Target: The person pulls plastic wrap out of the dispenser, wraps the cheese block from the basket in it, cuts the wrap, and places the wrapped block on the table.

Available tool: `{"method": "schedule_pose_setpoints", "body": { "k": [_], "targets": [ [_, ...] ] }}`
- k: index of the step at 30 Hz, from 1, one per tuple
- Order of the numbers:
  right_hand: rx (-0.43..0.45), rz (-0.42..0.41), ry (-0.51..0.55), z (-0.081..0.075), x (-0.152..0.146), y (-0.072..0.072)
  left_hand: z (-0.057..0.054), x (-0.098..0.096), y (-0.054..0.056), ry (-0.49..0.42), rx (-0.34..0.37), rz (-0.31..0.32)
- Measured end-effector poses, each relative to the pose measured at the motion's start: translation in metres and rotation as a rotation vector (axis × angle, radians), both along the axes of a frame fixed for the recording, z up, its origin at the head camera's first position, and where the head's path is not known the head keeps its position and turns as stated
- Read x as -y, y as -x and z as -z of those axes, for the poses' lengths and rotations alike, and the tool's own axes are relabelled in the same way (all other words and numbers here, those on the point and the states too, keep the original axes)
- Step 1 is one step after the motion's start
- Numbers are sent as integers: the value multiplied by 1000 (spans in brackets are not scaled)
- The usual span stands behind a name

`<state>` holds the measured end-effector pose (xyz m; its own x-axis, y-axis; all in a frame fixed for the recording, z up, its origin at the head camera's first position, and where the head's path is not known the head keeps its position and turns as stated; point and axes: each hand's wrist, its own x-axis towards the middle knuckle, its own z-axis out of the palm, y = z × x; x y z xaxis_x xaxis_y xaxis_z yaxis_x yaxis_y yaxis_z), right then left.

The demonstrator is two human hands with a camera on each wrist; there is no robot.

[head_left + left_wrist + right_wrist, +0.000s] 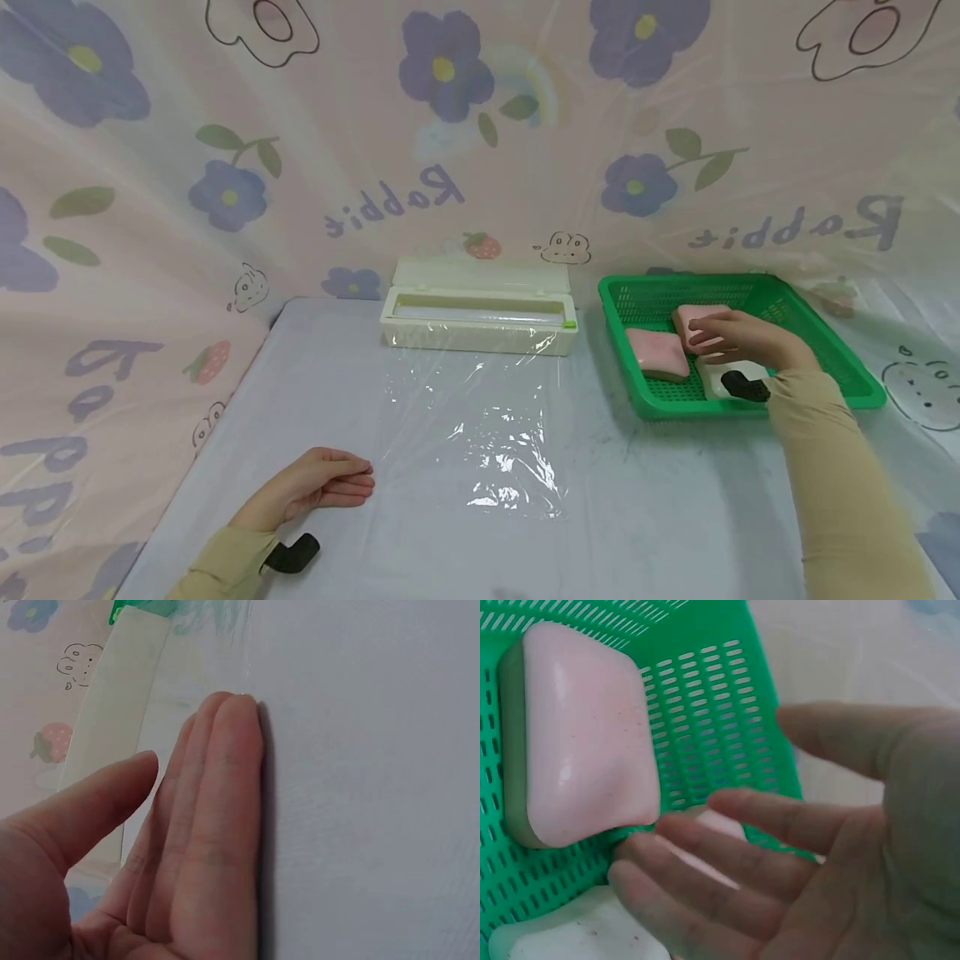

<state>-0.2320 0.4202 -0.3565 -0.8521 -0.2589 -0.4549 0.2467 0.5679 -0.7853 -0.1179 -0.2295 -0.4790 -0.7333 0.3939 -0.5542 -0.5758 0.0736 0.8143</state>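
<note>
My right hand hovers over the green basket, fingers extended and slightly bent, holding nothing. Below and around it lie a pink soap-like block, a second pink block partly hidden by my fingers, and a white block. The right wrist view shows one pink block with a darker side, apart from the fingertips. My left hand rests edge-down on the table, its fingers straight, beside the left edge of a clear plastic film sheet. Whether its fingertips touch the film I cannot tell.
A cream film dispenser stands at the back with its lid raised and a small green slider at its right end. The film runs from it toward me over the white tabletop. A patterned curtain encloses the back and sides.
</note>
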Motion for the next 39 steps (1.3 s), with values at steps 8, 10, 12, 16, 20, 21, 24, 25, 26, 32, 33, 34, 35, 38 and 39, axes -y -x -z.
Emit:
{"method": "schedule_pose_setpoints", "body": {
  "k": [8, 10, 12, 16, 20, 21, 24, 25, 26, 32, 33, 34, 35, 38, 39],
  "targets": [
    [97, 59, -61, 18, 4, 16, -2, 0, -1, 5, 3, -9],
    [119, 62, -56, 21, 6, 17, -2, 0, -1, 7, -2, -10],
    [137, 66, -45, 23, 8, 18, -1, 0, -1, 9, -3, -12],
    [147, 72, -46, 23, 13, 18, 0, 1, 1, 0, 3, -20],
    [149, 45, -109, 22, 14, 18, 0, 2, 1, -6, 27, -27],
    [145, 36, -121, 22, 15, 18, 0, 2, 1, -6, 32, -29],
    [136, 64, -121, 22, 16, 20, -1, 2, 1, -5, 41, -35],
    [131, 78, -119, 22, 15, 21, -1, 2, 1, -4, 42, -37],
    [129, 98, -107, 23, 15, 22, -1, 2, 2, -6, 43, -37],
    [83, 74, -65, 28, 15, 28, -2, 2, 3, -15, 54, -38],
    [67, 50, -64, 29, 15, 29, -2, 2, 2, -19, 55, -38],
    [50, 36, -60, 29, 15, 29, -2, 2, 2, -22, 56, -38],
    [39, 30, -54, 29, 15, 29, -2, 2, 2, -27, 56, -37],
    [27, 46, -40, 29, 16, 28, -1, 2, 1, -39, 56, -34],
    [22, 57, -31, 28, 17, 28, -1, 2, 1, -39, 55, -33]
  ]
}}
